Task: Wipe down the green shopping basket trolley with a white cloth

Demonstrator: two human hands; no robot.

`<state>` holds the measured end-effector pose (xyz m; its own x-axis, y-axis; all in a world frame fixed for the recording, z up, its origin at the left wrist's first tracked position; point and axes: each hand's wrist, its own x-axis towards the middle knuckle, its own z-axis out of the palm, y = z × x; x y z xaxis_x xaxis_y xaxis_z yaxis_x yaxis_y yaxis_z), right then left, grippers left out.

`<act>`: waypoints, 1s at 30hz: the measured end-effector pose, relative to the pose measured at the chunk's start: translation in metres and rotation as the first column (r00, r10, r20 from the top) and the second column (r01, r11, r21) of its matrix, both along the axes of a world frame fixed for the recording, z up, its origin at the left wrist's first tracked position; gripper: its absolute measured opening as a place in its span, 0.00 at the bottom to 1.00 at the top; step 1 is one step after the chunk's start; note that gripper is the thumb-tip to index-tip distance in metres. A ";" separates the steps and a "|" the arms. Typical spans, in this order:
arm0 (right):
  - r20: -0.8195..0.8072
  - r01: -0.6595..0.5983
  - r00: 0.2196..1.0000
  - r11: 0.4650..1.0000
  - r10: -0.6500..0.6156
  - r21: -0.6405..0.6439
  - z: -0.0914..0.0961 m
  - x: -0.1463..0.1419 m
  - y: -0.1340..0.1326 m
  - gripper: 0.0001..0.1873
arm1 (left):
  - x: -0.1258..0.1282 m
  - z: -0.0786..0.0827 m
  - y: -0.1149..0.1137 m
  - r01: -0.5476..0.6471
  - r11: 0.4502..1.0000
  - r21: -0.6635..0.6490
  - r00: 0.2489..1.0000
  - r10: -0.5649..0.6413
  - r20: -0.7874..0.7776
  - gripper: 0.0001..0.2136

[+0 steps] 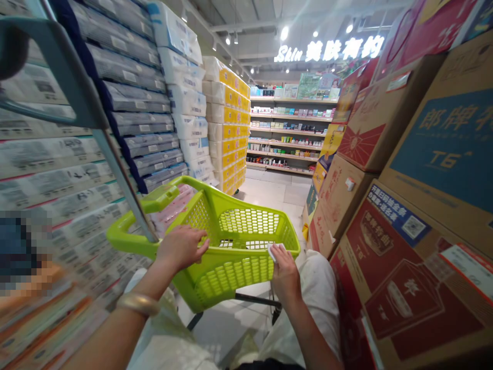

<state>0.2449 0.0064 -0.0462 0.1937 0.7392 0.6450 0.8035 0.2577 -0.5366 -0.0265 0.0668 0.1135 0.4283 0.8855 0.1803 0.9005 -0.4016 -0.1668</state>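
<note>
A lime-green plastic shopping cart [227, 280] with a latticed basket stands right in front of my knees. My left hand [184, 249], with a gold-coloured bangle on the wrist, is bent over the basket's near rim, fingers curled to the inside. Further right along that rim, my right hand [285, 270] presses a folded white tissue or cloth [271, 250] against the plastic near the corner. The fingers of that hand cover most of the white piece. A grey metal pole [123, 180] with a dark grey handle rises at the cart's left end.
Stacked tissue packs [188, 100] line the left side, with yellow-and-white packs [227, 128] beyond. Printed cardboard cartons [416, 277] rise close on the right. Shelves of small goods [290, 131] stand at the back, across a pale floor [265, 190].
</note>
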 end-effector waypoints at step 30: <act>0.078 -0.013 0.997 0.997 0.007 0.080 -0.008 0.002 -0.001 0.27 | 0.063 -0.110 -0.037 0.211 0.954 0.212 0.882 -0.280 0.378 0.29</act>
<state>0.2472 0.0051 -0.0544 0.1337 0.6860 0.7152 0.8391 0.3056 -0.4500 0.0360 0.0294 0.0036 0.4893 0.7058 0.5123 0.7798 -0.6171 0.1053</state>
